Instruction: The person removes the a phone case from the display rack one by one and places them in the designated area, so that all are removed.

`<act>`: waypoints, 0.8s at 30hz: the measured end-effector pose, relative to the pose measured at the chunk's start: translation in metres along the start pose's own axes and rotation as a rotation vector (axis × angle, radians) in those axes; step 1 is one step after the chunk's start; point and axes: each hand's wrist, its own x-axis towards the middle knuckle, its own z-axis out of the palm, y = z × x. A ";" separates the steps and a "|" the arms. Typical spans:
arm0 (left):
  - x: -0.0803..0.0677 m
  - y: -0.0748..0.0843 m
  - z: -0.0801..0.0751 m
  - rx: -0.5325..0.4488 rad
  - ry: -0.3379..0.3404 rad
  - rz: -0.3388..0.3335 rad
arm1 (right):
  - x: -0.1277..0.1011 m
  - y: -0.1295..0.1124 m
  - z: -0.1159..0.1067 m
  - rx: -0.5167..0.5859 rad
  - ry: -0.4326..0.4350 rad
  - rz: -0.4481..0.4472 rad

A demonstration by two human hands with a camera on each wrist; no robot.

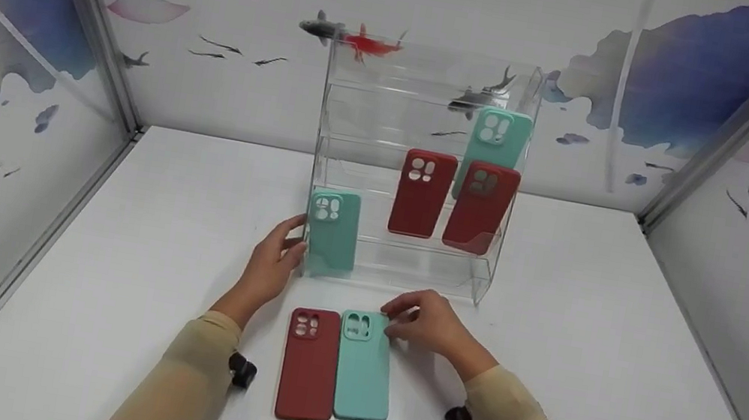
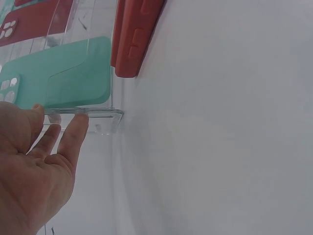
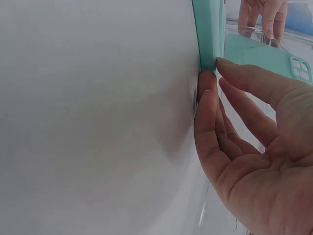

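Note:
My right hand pinches the top right corner of a turquoise phone case lying on the table, its thumb above and a finger at the edge below. Touching that case on its left lies a red phone case. My left hand rests its fingertips against the left side of a clear stepped display rack. Just inside that side a turquoise case stands in a low tier. Two red cases, one beside another, lean higher up, the right one partly covering a turquoise case.
Under everything is a white table, with printed wall panels at the back and both sides. Metal posts stand in the corners. A small black camera sits on each wrist.

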 end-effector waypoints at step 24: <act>0.000 0.002 0.001 0.006 0.002 -0.045 | 0.011 -0.036 -0.029 -0.052 0.095 -0.166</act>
